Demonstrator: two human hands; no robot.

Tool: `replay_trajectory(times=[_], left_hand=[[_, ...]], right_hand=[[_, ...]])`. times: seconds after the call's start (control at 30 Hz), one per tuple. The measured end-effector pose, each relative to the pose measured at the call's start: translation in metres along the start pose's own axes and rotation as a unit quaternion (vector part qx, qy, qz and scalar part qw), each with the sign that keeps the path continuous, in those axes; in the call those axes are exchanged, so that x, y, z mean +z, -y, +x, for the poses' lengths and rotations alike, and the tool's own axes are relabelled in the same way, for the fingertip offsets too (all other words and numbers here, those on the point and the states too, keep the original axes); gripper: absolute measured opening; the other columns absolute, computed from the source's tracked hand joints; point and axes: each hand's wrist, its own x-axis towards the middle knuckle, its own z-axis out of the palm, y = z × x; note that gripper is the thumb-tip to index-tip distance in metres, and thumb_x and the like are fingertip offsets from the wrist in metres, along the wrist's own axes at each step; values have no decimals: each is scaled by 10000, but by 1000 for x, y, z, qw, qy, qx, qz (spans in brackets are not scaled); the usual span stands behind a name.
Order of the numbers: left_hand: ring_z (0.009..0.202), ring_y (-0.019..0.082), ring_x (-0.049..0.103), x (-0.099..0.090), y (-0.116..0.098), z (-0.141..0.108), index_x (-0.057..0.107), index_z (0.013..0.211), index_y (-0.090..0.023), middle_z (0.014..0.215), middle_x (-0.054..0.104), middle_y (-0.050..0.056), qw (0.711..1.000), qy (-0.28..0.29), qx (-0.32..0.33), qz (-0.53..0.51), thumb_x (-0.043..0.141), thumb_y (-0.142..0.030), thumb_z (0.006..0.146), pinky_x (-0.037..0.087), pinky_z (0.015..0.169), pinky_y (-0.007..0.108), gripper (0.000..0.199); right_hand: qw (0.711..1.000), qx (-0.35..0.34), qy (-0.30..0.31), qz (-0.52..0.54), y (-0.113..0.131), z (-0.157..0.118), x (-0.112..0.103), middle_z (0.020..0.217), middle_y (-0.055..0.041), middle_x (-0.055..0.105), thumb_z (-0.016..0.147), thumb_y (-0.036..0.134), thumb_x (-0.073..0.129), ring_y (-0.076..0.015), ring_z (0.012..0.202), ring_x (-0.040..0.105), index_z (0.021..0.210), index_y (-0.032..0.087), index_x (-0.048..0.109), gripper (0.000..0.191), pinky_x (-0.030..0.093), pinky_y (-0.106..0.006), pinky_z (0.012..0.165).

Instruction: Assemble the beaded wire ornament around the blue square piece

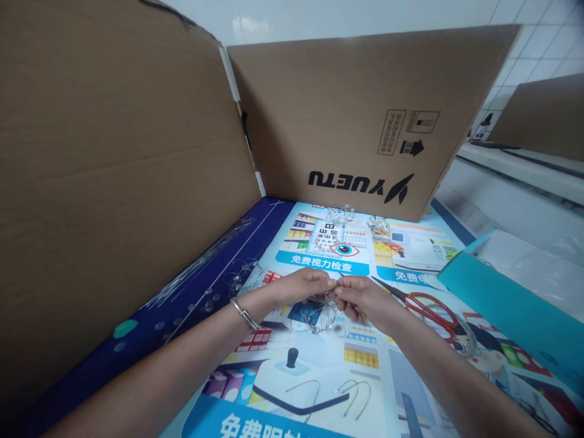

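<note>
One beaded tangle point(323, 317) (wiry) beneath the grip point(333, 285)

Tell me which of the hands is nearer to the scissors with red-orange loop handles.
Right. The right hand is just left of the scissors; the left hand is farther left, beyond the right hand.

left wrist point(258, 305): shiny silver-coloured bangle point(245, 314), rounded, thicker and bar-like along one side; both forearms point(182, 356) bare
</note>
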Motion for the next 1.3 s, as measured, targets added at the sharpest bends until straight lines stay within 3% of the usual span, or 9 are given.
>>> replay_trajectory(times=[0.2,0.53,0.83,1.17,1.3], left_hand=[[508,67,280,-1,-1,-13,538,694,-133,572,366,-52,999,-22,-28,29,542,-450,767,217,471,202,325],[488,59,241,14,1,-36,520,630,-134,542,335,-62,995,-90,-52,14,568,-404,745,209,453,196,297],[461,52,284,15,5,-43,489,647,-147,535,373,-60,984,-151,-69,-63,555,-435,754,216,427,176,314],[469,54,294,13,8,-45,488,640,-143,526,360,-57,973,-197,-45,-114,571,-421,750,210,445,187,310],[461,58,321,11,13,-44,500,649,-147,522,388,-53,973,-176,-71,-134,581,-432,735,218,438,190,308]], right_hand=[[999,13,2,34,-2,1,0,577,44,544,739,373,584,-33,363,411,755,181,532,200,209,-167,343],[996,40,-5,82,-5,-1,16,563,58,542,701,387,616,-19,338,376,766,190,532,223,156,-157,335],[993,33,9,113,-3,-2,27,635,-3,609,758,554,493,-46,349,393,856,189,528,380,182,-178,332],[989,-61,84,100,-1,-5,18,848,-64,613,754,445,580,-116,689,533,918,168,579,322,389,-224,587],[989,-56,113,71,-5,-4,12,830,-59,609,706,422,643,-111,628,529,934,164,582,350,387,-245,584]])
